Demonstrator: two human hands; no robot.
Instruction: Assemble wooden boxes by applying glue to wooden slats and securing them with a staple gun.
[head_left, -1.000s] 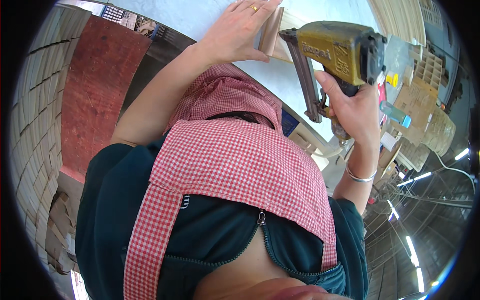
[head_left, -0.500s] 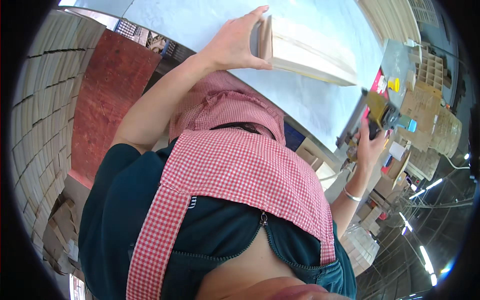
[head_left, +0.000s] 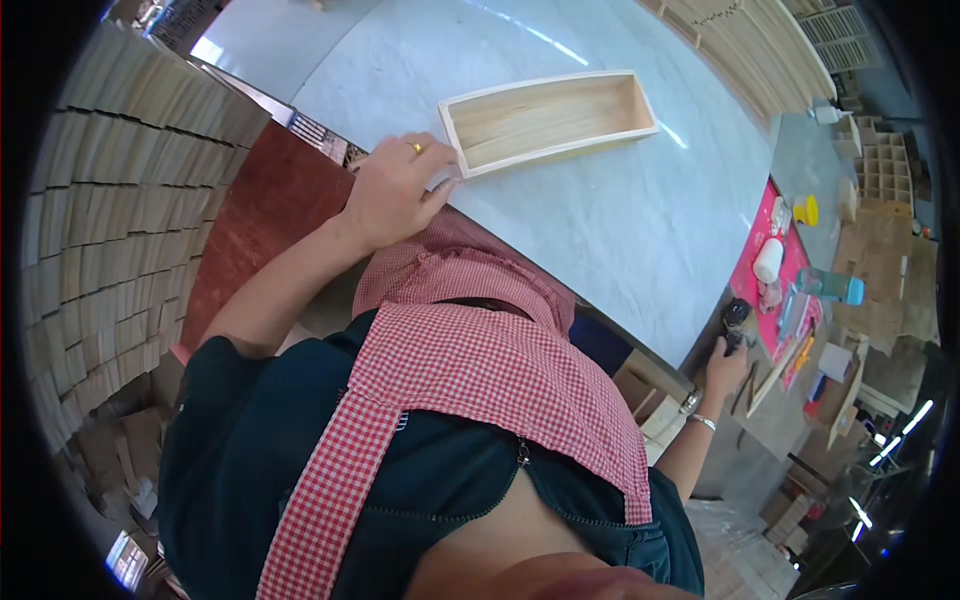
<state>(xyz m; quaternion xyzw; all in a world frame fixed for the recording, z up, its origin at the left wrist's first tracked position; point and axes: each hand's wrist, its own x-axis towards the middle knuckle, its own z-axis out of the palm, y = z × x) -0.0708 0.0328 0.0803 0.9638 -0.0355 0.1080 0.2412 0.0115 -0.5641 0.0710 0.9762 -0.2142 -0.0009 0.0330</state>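
An open-topped wooden box (head_left: 545, 125), long and narrow with pale bare walls, lies on the light marbled tabletop (head_left: 600, 230). My left hand (head_left: 395, 190) is at the box's near left corner, its fingertips against the outside of the end wall. Thumb and forefinger are apart, not wrapped round the wall, and a gold ring shows on one finger. Beyond the table's right edge, my right hand (head_left: 728, 365) grips a nail gun (head_left: 735, 318) by its black handle. Most of that tool's body is hidden.
Stacked wooden boards (head_left: 130, 220) rise on the left beside a reddish-brown panel (head_left: 265, 215). More wooden pieces (head_left: 755, 50) line the far right table edge. On the right are a pink mat (head_left: 765, 270), a white bottle (head_left: 768, 260), a yellow container (head_left: 805, 210) and a blue-capped bottle (head_left: 830, 286).
The box has been turned and its open top now faces up. My left hand has moved left to its corner, fingers less spread. My right hand has lowered the nail gun toward me.
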